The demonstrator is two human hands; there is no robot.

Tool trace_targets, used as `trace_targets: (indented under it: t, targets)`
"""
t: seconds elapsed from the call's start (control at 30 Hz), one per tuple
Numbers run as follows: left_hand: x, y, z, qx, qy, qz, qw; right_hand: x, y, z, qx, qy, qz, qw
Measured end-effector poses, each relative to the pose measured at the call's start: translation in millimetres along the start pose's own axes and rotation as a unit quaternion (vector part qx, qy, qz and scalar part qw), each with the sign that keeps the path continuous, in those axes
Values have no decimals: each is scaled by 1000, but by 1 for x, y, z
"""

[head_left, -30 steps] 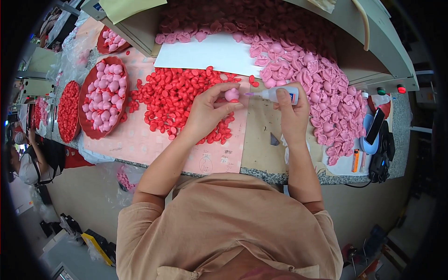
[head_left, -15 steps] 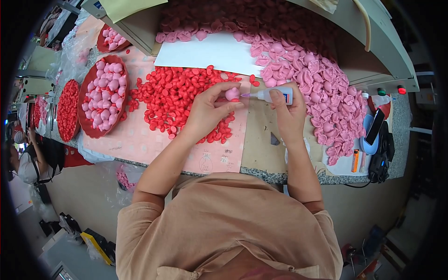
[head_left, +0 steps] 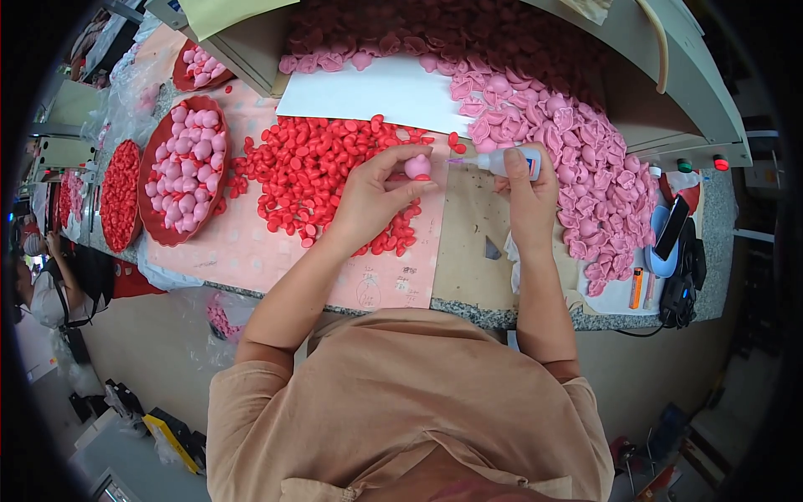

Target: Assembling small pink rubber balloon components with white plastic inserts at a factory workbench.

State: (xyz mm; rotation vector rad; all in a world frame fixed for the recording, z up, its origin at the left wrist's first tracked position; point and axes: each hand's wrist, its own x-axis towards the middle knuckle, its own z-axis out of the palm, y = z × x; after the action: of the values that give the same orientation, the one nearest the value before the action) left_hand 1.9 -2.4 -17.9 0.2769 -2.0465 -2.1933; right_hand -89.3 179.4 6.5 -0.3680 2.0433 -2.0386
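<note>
Between the fingertips of my left hand (head_left: 373,194) is a round pink piece (head_left: 416,166) with a bit of red at its lower edge. My right hand (head_left: 532,194) grips a small white glue bottle (head_left: 510,162), lying almost level. Its thin purple tip (head_left: 457,160) points left at the pink piece, with a gap between them. Small red bean-shaped pieces (head_left: 309,167) lie heaped behind and left of my left hand. Pink ruffled pieces (head_left: 577,176) are piled to the right of my right hand and back under the cabinet.
Red dishes hold pink balls with red bits (head_left: 186,159) at the left; beside them is a dish of red pieces (head_left: 122,197). A grey cabinet (head_left: 677,92) overhangs the back. A phone (head_left: 672,227), blue tray and orange marker (head_left: 636,288) lie at the right.
My right hand has drawn the glue bottle to the right and slightly up, so its tip is now farther from the pink piece. The left hand stays nearly still.
</note>
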Motion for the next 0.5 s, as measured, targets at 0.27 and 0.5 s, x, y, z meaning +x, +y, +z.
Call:
trace_targets:
  t: [0.27, 0.5]
  targets:
    - [0, -1, 0, 10, 6, -1, 1000, -3, 4, 6, -11, -35, -29, 999]
    - [0, -2, -1, 1, 6, -1, 1000, -2, 5, 8, -14, -44, -32, 998]
